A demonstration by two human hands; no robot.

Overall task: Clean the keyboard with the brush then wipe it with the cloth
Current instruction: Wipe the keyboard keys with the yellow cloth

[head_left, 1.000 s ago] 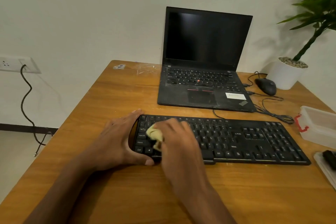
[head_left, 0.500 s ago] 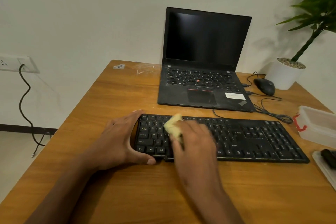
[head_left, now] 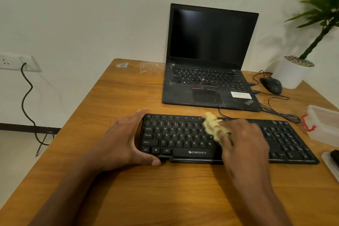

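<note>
A black keyboard point(head_left: 179, 138) lies across the front of the wooden table point(head_left: 128, 97). My left hand point(head_left: 124, 139) holds its left end, fingers along the far edge and thumb at the near edge. My right hand point(head_left: 242, 139) grips a crumpled pale yellow cloth point(head_left: 212, 126) and presses it on the keys near the keyboard's middle. The hand hides the keys under it. A dark object point(head_left: 334, 158), maybe the brush, shows partly at the right edge.
An open black laptop point(head_left: 209, 71) stands behind the keyboard. A black mouse point(head_left: 271, 84) and its cables lie to the right, beside a white plant pot point(head_left: 291, 73). A clear plastic box point(head_left: 324, 124) with a red clasp sits at the right. A wall socket with a cable is at left.
My right hand has slid the cloth rightward over the keys, from the left end to about the middle. My left hand has stayed at the keyboard's left end.
</note>
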